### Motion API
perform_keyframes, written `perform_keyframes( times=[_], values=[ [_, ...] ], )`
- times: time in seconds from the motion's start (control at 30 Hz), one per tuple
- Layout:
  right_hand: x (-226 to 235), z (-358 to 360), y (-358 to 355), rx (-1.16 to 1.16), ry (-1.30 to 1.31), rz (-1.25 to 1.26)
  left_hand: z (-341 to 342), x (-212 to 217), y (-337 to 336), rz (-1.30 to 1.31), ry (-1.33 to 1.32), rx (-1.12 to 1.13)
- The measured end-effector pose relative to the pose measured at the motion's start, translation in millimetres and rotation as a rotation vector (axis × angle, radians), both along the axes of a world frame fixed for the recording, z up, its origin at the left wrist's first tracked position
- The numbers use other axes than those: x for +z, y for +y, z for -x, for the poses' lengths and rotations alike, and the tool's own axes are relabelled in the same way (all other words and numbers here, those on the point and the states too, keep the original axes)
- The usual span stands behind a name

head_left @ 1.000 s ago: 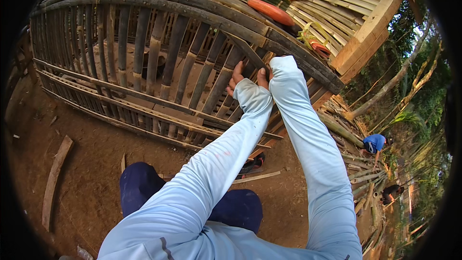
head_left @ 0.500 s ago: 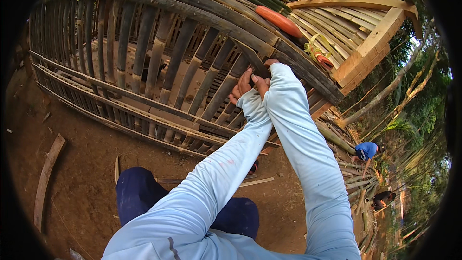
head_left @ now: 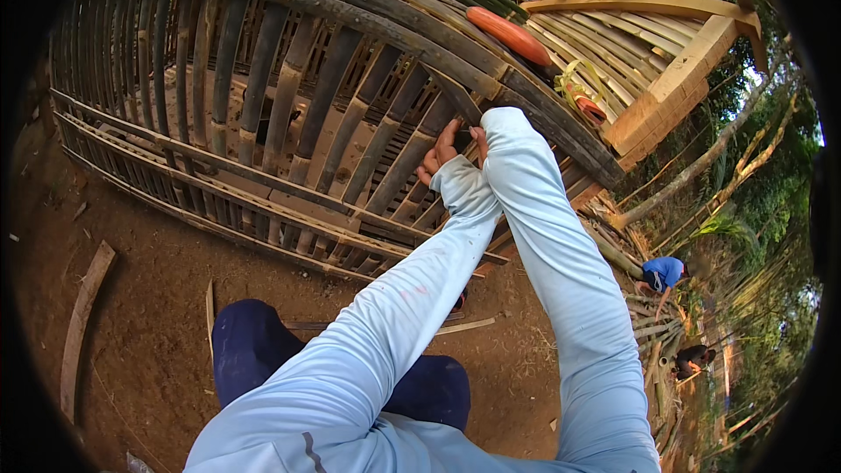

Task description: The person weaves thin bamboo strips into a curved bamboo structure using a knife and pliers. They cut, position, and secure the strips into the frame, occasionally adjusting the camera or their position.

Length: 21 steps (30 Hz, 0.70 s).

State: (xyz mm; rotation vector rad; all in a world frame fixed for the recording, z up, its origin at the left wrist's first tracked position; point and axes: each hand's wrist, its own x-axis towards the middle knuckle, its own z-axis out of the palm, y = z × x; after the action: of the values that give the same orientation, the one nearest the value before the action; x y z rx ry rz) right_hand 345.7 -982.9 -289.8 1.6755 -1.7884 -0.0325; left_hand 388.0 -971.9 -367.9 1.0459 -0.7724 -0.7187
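Close together at the upper corner of a bamboo-slat frame [head_left: 320, 105], both my hands are beside a short dark bamboo slat [head_left: 457, 95] that slants down from the top rail [head_left: 385, 31]. The fingers of my left hand [head_left: 442, 154] are curled in at the slat's lower end; what they pinch, if anything, is too small to make out. Of my right hand [head_left: 479, 144] only a bit of thumb or finger shows, next to the left fingertips. The pale blue right sleeve covers the rest, so its grip is hidden.
An orange-red tool handle or sheath [head_left: 510, 35] lies on the top rails, with a yellow strap [head_left: 574, 86] beside it. A squared timber [head_left: 670, 92] forms the corner. Cut bamboo strips [head_left: 85, 333] lie on the dirt. Two people [head_left: 664, 274] work at the right near piled bamboo.
My right hand has turned and dropped slightly, and its sleeve now hides the fingers that showed on the rail. The left hand stays nearly in place at the slat.
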Motion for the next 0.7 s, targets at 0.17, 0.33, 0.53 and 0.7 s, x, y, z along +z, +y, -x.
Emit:
perform_keyframes(
  times=[0.17,0.33,0.53,0.7],
  values=[
    [5.1,-5.5,9.1,0.057,-0.064,0.057,3.2,-3.3,-5.2,0.057,-0.019,0.024],
    [5.0,-8.2,13.8,0.058,-0.149,0.08,0.7,-8.0,-3.7,0.083,-0.157,0.024],
    [5.3,-5.3,17.2,0.034,-0.237,0.102,-2.1,3.3,-2.0,0.065,-0.012,0.046],
    [-10.6,9.2,6.9,-0.021,-0.355,0.12,-0.4,5.5,-3.5,0.052,0.042,0.061]
  ],
)
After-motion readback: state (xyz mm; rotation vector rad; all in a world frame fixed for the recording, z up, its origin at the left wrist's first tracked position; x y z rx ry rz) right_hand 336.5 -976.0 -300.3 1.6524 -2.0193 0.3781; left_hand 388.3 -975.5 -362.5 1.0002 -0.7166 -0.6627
